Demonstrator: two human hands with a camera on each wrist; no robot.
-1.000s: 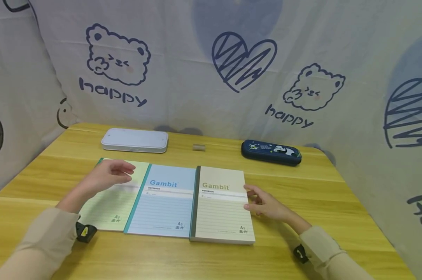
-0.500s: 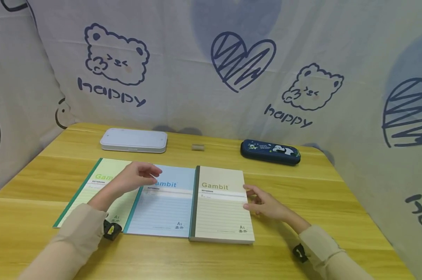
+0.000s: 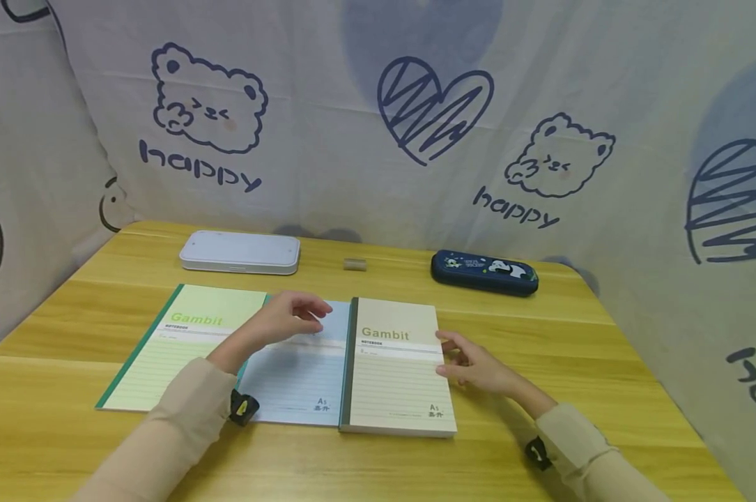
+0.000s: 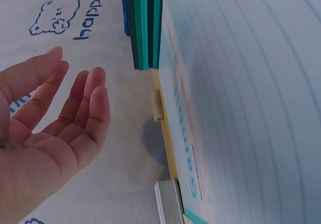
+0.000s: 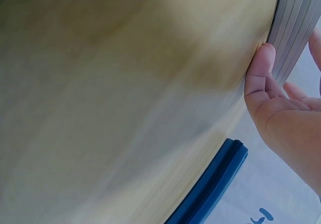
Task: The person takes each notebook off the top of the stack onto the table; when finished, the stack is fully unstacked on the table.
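In the head view, my left hand (image 3: 283, 322) hovers over the blue notebook (image 3: 292, 376), fingers loosely bent and holding nothing. Its cover title is mostly hidden by the hand. My right hand (image 3: 478, 364) rests beside a beige notebook (image 3: 393, 376) with a dark spine, thumb and fingers at its right edge. That notebook tops a stack, whose layered page edges (image 5: 293, 28) show in the right wrist view near the right thumb. Several green and dark spines (image 4: 145, 28) of the stack face the left hand in the left wrist view. A green notebook (image 3: 164, 362) lies at left, partly under the left forearm.
At the back of the wooden table (image 3: 541, 446) lie a white case (image 3: 240, 252), a small tan cylinder (image 3: 355, 264) and a dark blue panda case (image 3: 484, 272). A printed cloth (image 3: 327, 139) hangs behind the table.
My left hand has moved right, from above the green notebook to above the blue one. The right hand and the notebooks have stayed in place.
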